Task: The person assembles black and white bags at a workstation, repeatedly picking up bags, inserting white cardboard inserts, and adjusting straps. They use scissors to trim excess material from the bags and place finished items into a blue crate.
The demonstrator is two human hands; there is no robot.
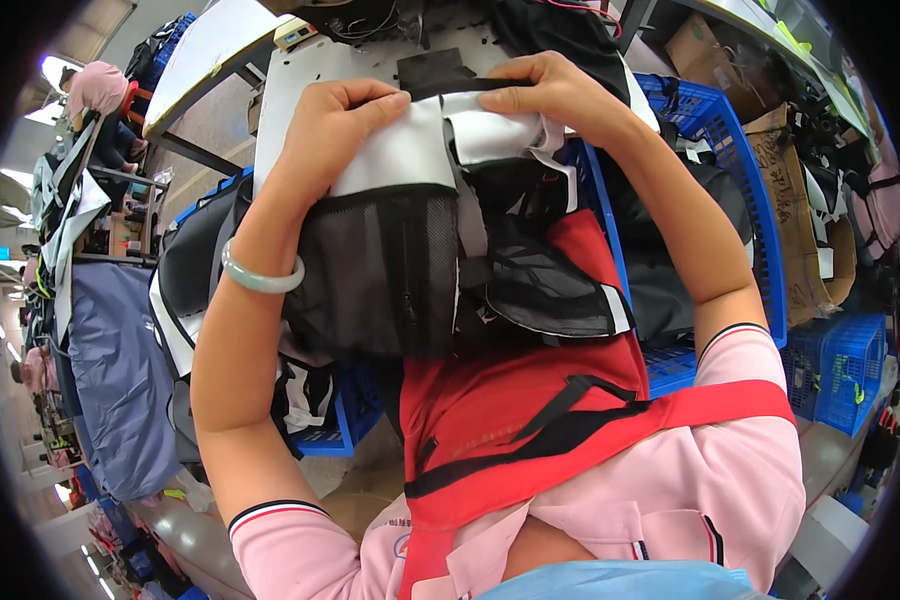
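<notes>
My left hand pinches the upper edge of a black-and-white fabric bag piece, thumb on top. At the same edge, to the right, my right hand grips the piece between thumb and bent fingers. A black strip runs along that edge between the hands. Below the white band hangs a dark mesh panel with what looks like a zipper down it. On the right, a loose flap with black mesh and white edging drapes over my red apron.
A dark machine, partly cut off, stands on the white worktable beyond my hands. Blue crates with dark bag pieces flank me. Cardboard boxes are at far right. Another person sits at far left.
</notes>
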